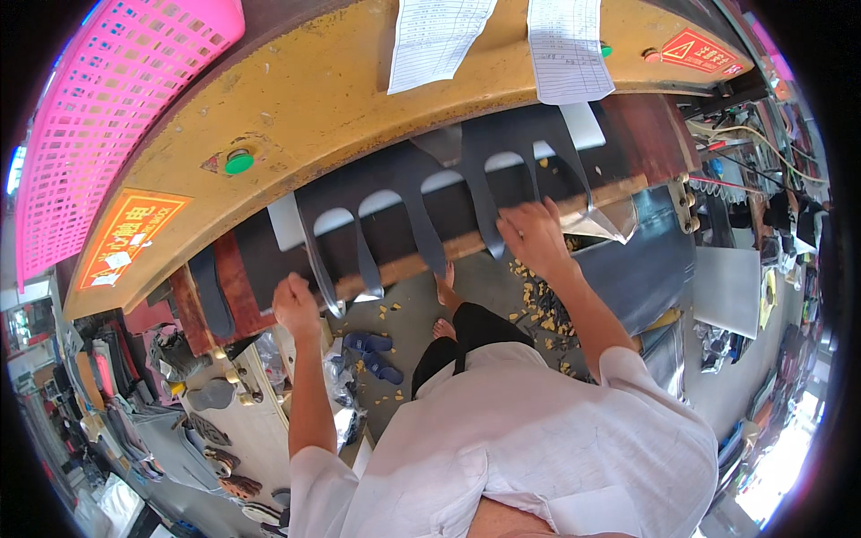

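A dark sheet (480, 184) with several arched cut-outs lies across the press bed, and its tongue-like strips hang over the wooden front edge. My left hand (296, 308) is closed at that edge, just left of the sheet's outermost strip. Farther right, my right hand (536, 238) has its fingers curled down at the edge, beside a hanging strip. The fingers of both hands hide what they grip. A dark sole-shaped piece (211, 291) rests at the bed's left end.
The press's yellow beam (314, 99) arches over the bed, with a green button (239, 161) and paper lists (570, 49). A pink basket (126, 117) stands upper left. Slippers (372, 354) and yellow scraps (538, 305) lie on the floor. A dark sheet roll (641, 269) is at right.
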A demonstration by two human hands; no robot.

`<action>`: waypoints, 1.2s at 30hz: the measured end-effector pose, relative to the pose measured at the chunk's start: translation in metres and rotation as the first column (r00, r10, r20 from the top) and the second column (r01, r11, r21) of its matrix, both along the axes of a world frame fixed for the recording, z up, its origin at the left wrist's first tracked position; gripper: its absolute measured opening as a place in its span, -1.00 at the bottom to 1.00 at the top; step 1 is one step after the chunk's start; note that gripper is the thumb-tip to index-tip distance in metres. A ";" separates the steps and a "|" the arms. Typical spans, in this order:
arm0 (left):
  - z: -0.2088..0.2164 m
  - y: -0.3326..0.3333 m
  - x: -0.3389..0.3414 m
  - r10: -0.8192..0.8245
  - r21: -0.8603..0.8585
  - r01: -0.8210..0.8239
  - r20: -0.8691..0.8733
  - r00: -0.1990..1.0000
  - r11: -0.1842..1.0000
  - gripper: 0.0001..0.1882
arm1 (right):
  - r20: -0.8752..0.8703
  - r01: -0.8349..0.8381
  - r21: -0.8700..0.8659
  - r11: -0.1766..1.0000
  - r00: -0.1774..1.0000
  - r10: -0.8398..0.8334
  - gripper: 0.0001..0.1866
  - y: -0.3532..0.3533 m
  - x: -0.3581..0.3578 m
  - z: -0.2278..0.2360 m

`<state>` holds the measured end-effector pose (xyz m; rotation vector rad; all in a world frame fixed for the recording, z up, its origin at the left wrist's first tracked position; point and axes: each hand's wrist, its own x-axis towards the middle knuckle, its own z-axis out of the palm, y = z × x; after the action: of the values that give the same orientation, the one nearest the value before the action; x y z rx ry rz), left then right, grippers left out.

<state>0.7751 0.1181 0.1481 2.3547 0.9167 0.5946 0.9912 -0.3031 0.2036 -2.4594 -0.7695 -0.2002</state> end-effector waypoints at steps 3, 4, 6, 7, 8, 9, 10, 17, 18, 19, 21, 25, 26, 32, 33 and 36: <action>0.017 -0.040 -0.020 0.123 -0.208 -0.100 0.100 0.987 0.973 -0.70 | -0.090 0.091 0.048 0.995 0.992 -0.086 -0.73 -0.008 -0.017 0.036; 0.021 -0.055 -0.012 -0.014 -0.106 0.038 0.215 0.976 0.994 -0.75 | -0.099 0.076 0.127 0.989 0.993 -0.063 -0.62 -0.004 -0.013 0.043; 0.028 -0.101 0.008 -0.108 -0.151 0.147 0.243 0.964 0.977 -0.78 | 0.035 0.092 0.063 0.994 0.995 -0.095 -0.49 0.024 -0.001 0.043; 0.030 -0.122 0.022 -0.261 0.012 0.268 0.269 0.927 0.963 -0.78 | -0.009 0.071 0.037 0.997 0.997 -0.071 -0.40 0.042 0.001 0.038; 0.032 -0.142 0.036 -0.379 0.137 0.354 0.269 0.885 0.925 -0.77 | -0.051 0.050 0.013 0.999 0.997 -0.049 -0.31 0.060 -0.001 0.031; 0.032 -0.163 0.047 -0.460 0.192 0.421 0.272 0.845 0.887 -0.74 | 0.003 0.059 -0.044 0.997 0.998 -0.059 -0.29 0.073 -0.011 0.024; 0.031 -0.180 0.054 -0.509 0.196 0.471 0.251 0.824 0.860 -0.71 | 0.057 0.070 -0.103 0.992 0.996 -0.064 -0.28 0.084 -0.024 0.017; 0.028 -0.239 -0.016 -0.504 0.361 0.444 0.089 0.859 0.820 -0.70 | -0.358 0.041 0.363 0.931 0.929 0.098 -0.27 -0.003 -0.072 0.033; 0.027 -0.243 -0.025 -0.499 0.352 0.440 0.094 0.861 0.826 -0.70 | -0.490 0.116 0.507 0.854 0.854 0.174 -0.26 -0.023 -0.067 0.041; 0.026 -0.247 -0.034 -0.500 0.340 0.445 0.092 0.861 0.828 -0.71 | -0.649 0.279 0.555 0.784 0.734 0.198 -0.24 -0.044 -0.062 0.049; 0.025 -0.253 -0.044 -0.500 0.309 0.459 0.065 0.863 0.833 -0.72 | -0.657 0.370 0.615 0.697 0.729 0.192 -0.27 -0.065 -0.061 0.052; 0.025 -0.257 -0.048 -0.505 0.358 0.435 0.126 0.854 0.826 -0.70 | -0.276 0.090 0.315 0.945 0.961 0.000 -0.31 -0.072 -0.071 0.038; 0.025 -0.257 -0.048 -0.508 0.363 0.436 0.128 0.852 0.823 -0.69 | -0.198 0.058 0.175 0.983 0.980 -0.023 -0.32 -0.070 -0.076 0.032; 0.025 -0.255 -0.045 -0.507 0.359 0.439 0.122 0.853 0.824 -0.69 | -0.015 0.102 -0.177 0.979 0.994 -0.106 -0.35 -0.059 -0.084 0.007; 0.026 -0.255 -0.043 -0.507 0.353 0.441 0.119 0.854 0.825 -0.69 | 0.002 0.098 -0.159 0.982 0.995 -0.099 -0.36 -0.059 -0.082 0.005; 0.030 -0.250 -0.033 -0.519 0.334 0.458 0.120 0.846 0.824 -0.71 | 0.018 0.084 -0.146 0.986 0.996 -0.083 -0.36 -0.056 -0.072 0.001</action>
<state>0.7425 -0.1322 0.1776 2.5847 0.1045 0.7765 0.9190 -0.3593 0.2049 -2.6346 -0.7091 -0.1952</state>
